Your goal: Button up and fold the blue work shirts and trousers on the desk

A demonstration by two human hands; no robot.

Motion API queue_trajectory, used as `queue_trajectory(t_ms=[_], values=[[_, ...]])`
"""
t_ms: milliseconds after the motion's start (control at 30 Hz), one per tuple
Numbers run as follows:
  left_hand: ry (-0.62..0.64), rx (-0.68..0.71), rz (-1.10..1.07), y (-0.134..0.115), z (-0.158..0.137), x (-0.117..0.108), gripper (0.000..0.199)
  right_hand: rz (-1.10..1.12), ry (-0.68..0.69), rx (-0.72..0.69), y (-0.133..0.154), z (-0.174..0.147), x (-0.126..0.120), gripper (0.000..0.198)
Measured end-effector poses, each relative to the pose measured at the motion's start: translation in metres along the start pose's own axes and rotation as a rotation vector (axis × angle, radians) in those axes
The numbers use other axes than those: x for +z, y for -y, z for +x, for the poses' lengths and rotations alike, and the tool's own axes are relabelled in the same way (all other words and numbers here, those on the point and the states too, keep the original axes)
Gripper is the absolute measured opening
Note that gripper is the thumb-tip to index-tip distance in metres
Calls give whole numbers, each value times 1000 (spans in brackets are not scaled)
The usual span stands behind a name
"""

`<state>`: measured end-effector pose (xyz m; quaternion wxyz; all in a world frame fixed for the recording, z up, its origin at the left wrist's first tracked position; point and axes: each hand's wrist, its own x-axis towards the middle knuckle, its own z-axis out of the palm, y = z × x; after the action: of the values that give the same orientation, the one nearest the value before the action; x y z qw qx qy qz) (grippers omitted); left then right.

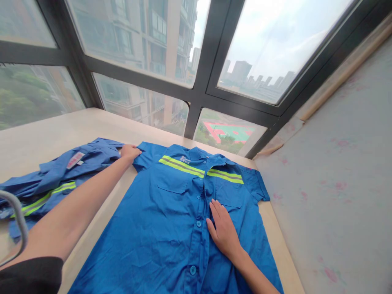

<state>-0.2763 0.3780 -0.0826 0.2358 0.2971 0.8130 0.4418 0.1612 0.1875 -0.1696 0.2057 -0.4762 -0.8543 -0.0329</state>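
Observation:
A blue short-sleeved work shirt (171,212) lies spread front side up, its collar towards the window. It has yellow-green and grey bands across the chest, flap pockets and a row of buttons down the front placket. At the sleeve on the left, my left hand (131,152) is closed on the cuff edge. My right hand (225,230) rests flat on the shirt front just right of the placket, fingers stretched out. Beside my left forearm lies a second, rumpled blue garment (94,157) with a yellow-green band and a pale label.
The shirt lies on a pale wooden surface (70,122) beneath dark-framed windows (200,87). A flower-patterned wall (337,204) rises close on the right. A grey curved tube (18,216) crosses the lower left edge, near the camera.

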Motion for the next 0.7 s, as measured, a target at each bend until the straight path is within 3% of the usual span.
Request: queue_trajectory(t_ms=[100, 200, 300, 367, 400, 500, 700], values=[[-45, 91, 336, 10, -2, 0, 16, 11, 11, 2, 1, 1, -2, 58], [-106, 224, 516, 12, -14, 5, 30, 29, 17, 15, 3, 2, -4, 57], [-51, 596, 622, 7, -36, 16, 33, 32, 29, 26, 4, 3, -6, 56], [65, 838, 667, 1, -58, 27, 32, 29, 38, 29, 4, 3, -6, 54], [145, 895, 686, -1, -72, 35, 32, 27, 41, 30, 4, 3, -6, 53], [390, 959, 710, -4, -126, 58, 32, 34, 34, 33, 4, 4, -6, 47], [584, 889, 557, 4, -234, 91, 29, 112, -20, 34, 5, 6, -7, 31]])
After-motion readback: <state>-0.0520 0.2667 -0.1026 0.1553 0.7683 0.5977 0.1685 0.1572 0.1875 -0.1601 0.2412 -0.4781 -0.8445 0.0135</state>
